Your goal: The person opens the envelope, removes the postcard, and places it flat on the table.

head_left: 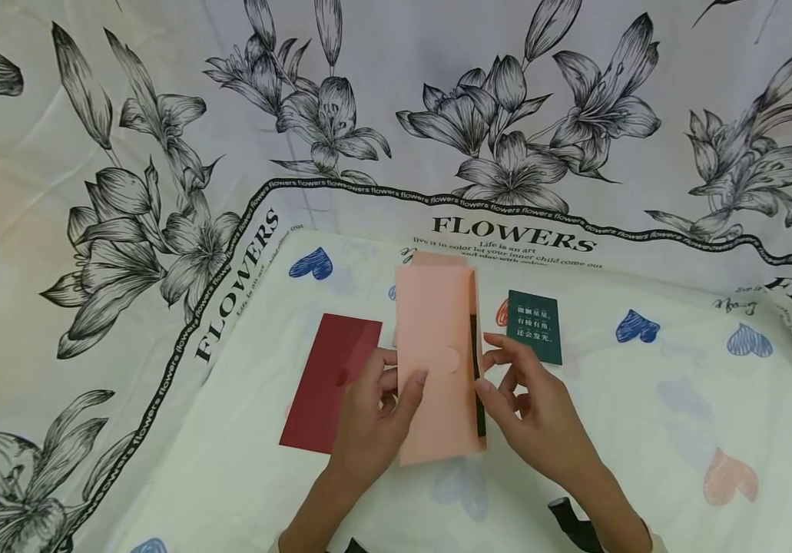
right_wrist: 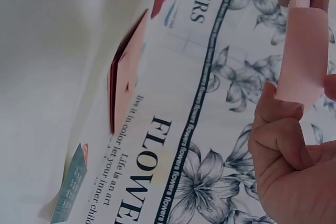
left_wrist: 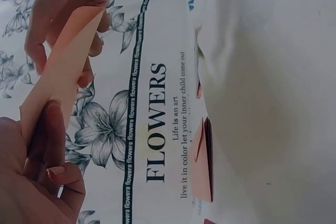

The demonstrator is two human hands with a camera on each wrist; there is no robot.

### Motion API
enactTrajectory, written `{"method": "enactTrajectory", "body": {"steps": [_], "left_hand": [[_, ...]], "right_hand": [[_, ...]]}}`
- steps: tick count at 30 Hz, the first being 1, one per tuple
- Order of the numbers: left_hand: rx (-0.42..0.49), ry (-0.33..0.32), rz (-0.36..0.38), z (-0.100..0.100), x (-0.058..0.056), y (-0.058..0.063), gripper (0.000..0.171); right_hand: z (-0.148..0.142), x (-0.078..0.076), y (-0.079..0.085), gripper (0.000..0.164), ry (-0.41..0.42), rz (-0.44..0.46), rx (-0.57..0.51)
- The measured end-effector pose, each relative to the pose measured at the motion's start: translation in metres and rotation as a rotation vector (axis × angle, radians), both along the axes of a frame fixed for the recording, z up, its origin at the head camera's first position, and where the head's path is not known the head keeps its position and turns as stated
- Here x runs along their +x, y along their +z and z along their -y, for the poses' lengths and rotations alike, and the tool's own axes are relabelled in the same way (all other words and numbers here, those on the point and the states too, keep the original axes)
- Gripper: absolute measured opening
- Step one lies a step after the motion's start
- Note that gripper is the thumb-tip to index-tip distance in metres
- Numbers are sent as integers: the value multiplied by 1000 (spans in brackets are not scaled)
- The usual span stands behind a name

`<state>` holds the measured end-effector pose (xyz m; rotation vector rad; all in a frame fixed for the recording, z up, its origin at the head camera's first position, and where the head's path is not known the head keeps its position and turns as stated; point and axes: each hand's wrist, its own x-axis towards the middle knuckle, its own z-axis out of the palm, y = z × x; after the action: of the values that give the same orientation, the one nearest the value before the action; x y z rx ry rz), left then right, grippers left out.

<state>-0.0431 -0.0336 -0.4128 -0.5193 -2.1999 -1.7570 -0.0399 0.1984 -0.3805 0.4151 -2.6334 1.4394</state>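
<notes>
In the head view a pink paper envelope [head_left: 437, 415] is held upright over the cloth, with a round notch on its face and a dark strip showing along its right edge. My left hand [head_left: 375, 415] grips its left side, thumb on the front and the other fingers behind. At the right edge, my right hand [head_left: 534, 407] has its thumb and bent fingers on the paper. The right wrist view shows those fingertips and the thumb on either side of the pink envelope [right_wrist: 304, 51].
A dark red envelope [head_left: 319, 376] lies to the left. To the right is a dark green card [head_left: 535, 326] with white characters. More pink paper [head_left: 440, 259] lies behind the held envelope. Underneath spreads a cloth [head_left: 644, 415] printed with hearts and flowers.
</notes>
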Motion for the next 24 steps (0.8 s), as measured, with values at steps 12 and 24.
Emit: {"method": "enactTrajectory", "body": {"steps": [12,24], "left_hand": [[64,-2,111,5,0,0,19],[109,1,221,10,2,2,25]], "right_hand": [[-9,1,-1,45,26,-1,-270],[-10,0,-2,39,149,8,-539]]}}
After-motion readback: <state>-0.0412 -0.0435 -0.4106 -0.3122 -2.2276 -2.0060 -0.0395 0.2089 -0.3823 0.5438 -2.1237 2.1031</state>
